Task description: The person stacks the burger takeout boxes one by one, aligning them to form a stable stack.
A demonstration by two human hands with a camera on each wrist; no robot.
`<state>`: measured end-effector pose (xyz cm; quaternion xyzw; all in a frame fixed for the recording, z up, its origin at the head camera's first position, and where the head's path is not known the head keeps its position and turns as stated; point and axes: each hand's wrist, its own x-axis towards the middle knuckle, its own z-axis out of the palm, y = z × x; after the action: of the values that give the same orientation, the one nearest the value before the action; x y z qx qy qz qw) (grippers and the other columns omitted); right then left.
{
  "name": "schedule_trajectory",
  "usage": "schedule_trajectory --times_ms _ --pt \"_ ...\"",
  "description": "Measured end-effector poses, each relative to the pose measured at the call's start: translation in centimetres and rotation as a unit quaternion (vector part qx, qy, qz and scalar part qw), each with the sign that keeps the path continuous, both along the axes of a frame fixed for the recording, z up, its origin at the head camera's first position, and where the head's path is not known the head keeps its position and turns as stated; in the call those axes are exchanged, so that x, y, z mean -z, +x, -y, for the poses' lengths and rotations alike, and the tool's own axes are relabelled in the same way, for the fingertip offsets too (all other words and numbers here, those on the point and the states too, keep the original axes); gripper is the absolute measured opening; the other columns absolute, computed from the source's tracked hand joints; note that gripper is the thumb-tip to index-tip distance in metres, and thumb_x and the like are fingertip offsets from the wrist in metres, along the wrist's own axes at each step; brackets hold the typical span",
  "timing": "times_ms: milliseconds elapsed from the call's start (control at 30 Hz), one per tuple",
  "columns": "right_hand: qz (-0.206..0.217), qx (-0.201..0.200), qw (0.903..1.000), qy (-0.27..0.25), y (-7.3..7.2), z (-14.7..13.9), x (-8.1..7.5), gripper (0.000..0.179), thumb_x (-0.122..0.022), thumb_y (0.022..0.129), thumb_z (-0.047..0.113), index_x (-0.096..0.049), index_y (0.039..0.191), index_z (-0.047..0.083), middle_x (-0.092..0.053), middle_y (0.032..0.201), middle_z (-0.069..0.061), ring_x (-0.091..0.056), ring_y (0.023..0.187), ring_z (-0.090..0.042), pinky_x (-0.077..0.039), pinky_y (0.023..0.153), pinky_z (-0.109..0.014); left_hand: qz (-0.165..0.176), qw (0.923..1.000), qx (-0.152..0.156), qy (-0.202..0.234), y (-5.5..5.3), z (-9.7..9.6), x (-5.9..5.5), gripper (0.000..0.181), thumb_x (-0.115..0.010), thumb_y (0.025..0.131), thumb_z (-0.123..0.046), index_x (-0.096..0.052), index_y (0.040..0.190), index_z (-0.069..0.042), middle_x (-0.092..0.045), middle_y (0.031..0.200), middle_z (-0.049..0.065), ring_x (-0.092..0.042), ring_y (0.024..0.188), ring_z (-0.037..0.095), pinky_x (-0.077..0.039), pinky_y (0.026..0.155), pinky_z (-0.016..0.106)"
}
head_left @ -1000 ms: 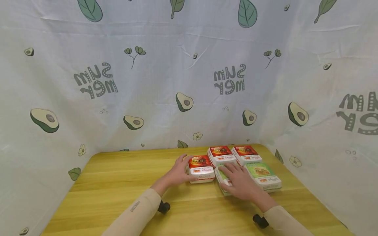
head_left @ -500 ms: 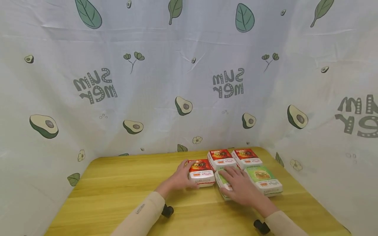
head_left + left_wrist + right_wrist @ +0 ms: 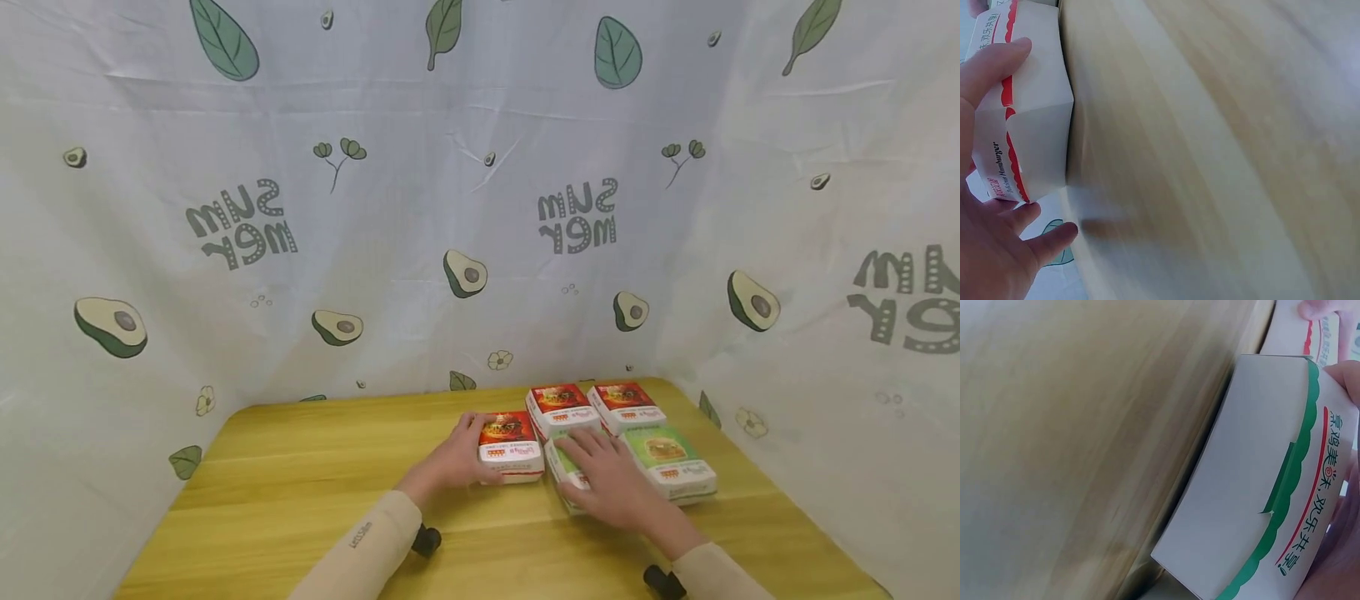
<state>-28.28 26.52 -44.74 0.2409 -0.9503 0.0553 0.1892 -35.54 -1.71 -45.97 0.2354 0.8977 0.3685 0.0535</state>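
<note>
Containers: five burger boxes sit before you on the tabletop [image 3: 315, 475], right of the frame's centre; their lids are down, so you can't see inside.
Your left hand [image 3: 459, 457]: it grips the left red box [image 3: 516, 458], thumb against the near side, fingers round the left and far edges.
Your right hand [image 3: 613, 482]: it curls over the middle green box [image 3: 1229, 462], thumb at the left end.
Back row: the middle red box [image 3: 562, 410] and the right red box [image 3: 628, 408] stand beyond the green pair.
Right green box [image 3: 667, 460]: it lies just right of your right hand, a burger pictured on its lid.
Red box print: "Delicious Hamburger" beside a red scalloped band.
Green box print: Chinese characters ending "欢乐共享!", near a green scalloped edge.
Backdrop cloth [image 3: 405, 217]: "summer" in mirrored letters, among avocados and leaves.
Placement: the left red box is just left of the middle green box; you can't tell whether they touch.
</note>
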Motion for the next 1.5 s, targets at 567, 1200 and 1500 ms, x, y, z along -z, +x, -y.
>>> schedule_trajectory --times_ms 567,1200,1500 --pt "0.006 0.001 1.0 0.001 0.3 0.2 -0.3 0.061 -0.071 0.089 0.048 -0.056 0.141 0.019 -0.053 0.146 -0.014 -0.046 0.136 -0.041 -0.034 0.101 -0.074 -0.005 0.9985 -0.001 -0.055 0.0 0.9 -1.0 0.099 -0.089 0.07 -0.044 -0.033 0.151 -0.03 -0.036 0.143 0.004 -0.05 0.116 0.022 -0.048 0.097 0.044" --pt "0.03 0.021 0.9993 0.008 0.4 0.1 -0.5 0.06 -0.068 0.091 0.051 -0.055 0.142 0.022 -0.051 0.147 -0.009 -0.044 0.138 -0.037 -0.032 0.103 -0.074 -0.003 0.9988 -0.006 -0.049 0.8 3.4 -1.2 0.1 -0.092 0.069 -0.039 -0.034 0.149 -0.023 -0.04 0.14 0.009 -0.05 0.116 0.024 -0.046 0.098 0.048" --pt "0.041 0.026 0.9988 0.003 0.2 0.3 -0.4 0.061 -0.069 0.09 0.051 -0.055 0.142 0.021 -0.05 0.148 -0.009 -0.042 0.138 -0.036 -0.032 0.103 -0.074 -0.01 0.9983 -0.014 -0.055 0.9 5.1 -0.6 0.102 -0.092 0.067 -0.042 -0.033 0.149 -0.024 -0.04 0.139 0.008 -0.048 0.118 0.024 -0.046 0.099 0.049"
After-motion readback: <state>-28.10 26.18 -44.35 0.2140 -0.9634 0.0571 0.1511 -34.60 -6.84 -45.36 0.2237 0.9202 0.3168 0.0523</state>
